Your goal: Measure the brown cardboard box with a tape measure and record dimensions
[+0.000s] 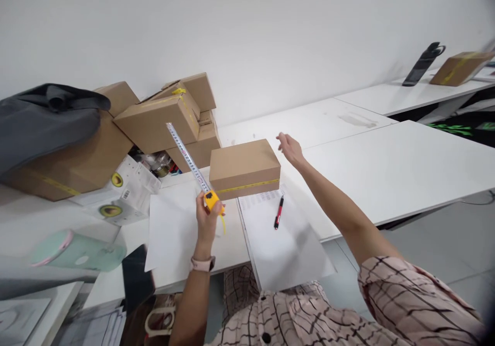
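My left hand [207, 209] is wrapped round a yellow tape measure [211, 199], with a length of its marked blade pulled out and pointing up and to the left. A yellow strap hangs from the case. To the right of it, a closed brown cardboard box [245, 166] with yellow tape along its front lies on the white table. My right hand [291, 150] is raised just beyond the box's right end, its fingers loosely bent, apart and holding nothing. In front of the box, a red and black pen [279, 213] rests on white paper sheets [294, 248].
Stacked cardboard boxes [158, 124] stand at the back left, beside a dark grey bag [46, 124]. White boxes with avocado pictures [124, 191], a mint-green tumbler [81, 250] and a dark tablet-like slab [138, 274] are on the left. A black bottle [421, 65] stands far right.
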### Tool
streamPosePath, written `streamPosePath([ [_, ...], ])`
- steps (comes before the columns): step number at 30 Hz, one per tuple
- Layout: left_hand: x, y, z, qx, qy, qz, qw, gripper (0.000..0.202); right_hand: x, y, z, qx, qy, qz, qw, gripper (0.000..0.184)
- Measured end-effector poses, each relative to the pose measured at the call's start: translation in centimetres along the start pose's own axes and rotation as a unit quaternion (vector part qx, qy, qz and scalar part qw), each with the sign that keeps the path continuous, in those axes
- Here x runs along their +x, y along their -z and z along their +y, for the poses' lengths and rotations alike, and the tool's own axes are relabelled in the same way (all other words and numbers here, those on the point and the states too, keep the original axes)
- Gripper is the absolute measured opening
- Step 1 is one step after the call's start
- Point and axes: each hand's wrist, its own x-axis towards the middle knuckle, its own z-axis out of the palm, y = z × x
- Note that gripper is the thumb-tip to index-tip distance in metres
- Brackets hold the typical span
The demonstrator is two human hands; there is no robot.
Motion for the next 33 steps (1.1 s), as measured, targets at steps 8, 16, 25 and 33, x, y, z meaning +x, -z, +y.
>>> streamPosePath([
  [8,5.6,0.6,2.0,-0.026,0.016,-0.082,0.996,0.051,-4.9,0.5,-0.8,-0.098,0.104,-0.070,0.987,0.050],
  [16,7.4,-2.0,6.1,-0.014,-0.045,-0.082,0.995,0.052,2.8,-2.2,-6.0,-0.245,0.176,0.007,0.953,0.049],
  [25,-2.5,-8.5,-0.7,-0.106,0.108,-0.206,0.967,0.064,3.6,-5.0,-5.9,-0.285,0.269,0.001,0.920,0.050],
  [33,-3.3,-10.1,-2.2,-0.121,0.131,-0.206,0.962,0.062,3.7,-4.8,-5.9,-0.329,0.326,-0.044,0.885,0.049],
])
